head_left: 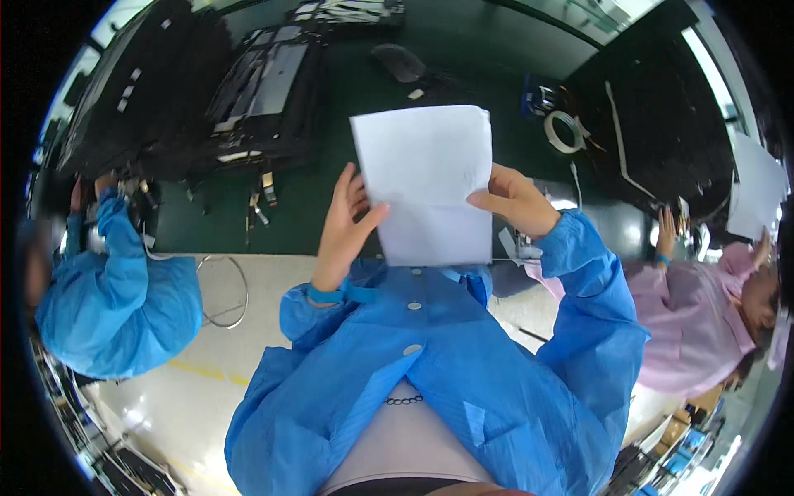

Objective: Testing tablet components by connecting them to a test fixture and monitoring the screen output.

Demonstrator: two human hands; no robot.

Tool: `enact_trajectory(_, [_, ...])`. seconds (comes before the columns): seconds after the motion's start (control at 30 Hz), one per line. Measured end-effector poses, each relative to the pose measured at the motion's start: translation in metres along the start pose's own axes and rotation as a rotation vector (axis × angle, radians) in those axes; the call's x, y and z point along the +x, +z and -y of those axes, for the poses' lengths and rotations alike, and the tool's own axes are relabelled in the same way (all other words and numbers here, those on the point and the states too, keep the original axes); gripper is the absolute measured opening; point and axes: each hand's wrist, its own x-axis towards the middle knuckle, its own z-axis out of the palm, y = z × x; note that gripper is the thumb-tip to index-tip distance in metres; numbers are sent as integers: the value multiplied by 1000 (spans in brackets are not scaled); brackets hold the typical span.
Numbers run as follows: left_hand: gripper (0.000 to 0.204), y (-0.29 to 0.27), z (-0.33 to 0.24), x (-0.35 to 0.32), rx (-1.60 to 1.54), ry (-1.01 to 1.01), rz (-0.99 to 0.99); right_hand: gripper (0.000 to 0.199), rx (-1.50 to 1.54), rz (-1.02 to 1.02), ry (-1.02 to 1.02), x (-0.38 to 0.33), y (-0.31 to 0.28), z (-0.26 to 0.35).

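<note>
A white sheet of paper stands in front of my chest, over the table's near edge. A crease or fold runs across its lower half, and its top right corner is slightly bent. My right hand grips the right edge, thumb on the near face and fingers hidden behind. At the left edge is my left hand, its thumb on the paper's margin and its curled fingers partly behind it. A blue band circles my left wrist. Whether the paper is one sheet or several I cannot tell.
On the dark green table lie a mouse, a tape roll and small tools. Black-covered racks stand left, a black box right. Co-workers in a blue coat and a pink coat sit at either side.
</note>
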Motion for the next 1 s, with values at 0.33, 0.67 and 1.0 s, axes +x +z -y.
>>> enact_trajectory(0.33, [15,28,-27,27,-49,150,330,15,323,-200,-221,-43,-30,-13])
enact_trajectory(0.67, [20,39,-13,31,110,125,366,13,-1684,-940,-140,-47,-179,-9])
enact_trajectory(1.0, [21,-16,-36,-4,170,123,148,52,-1409,-376,117,4,-196,-53])
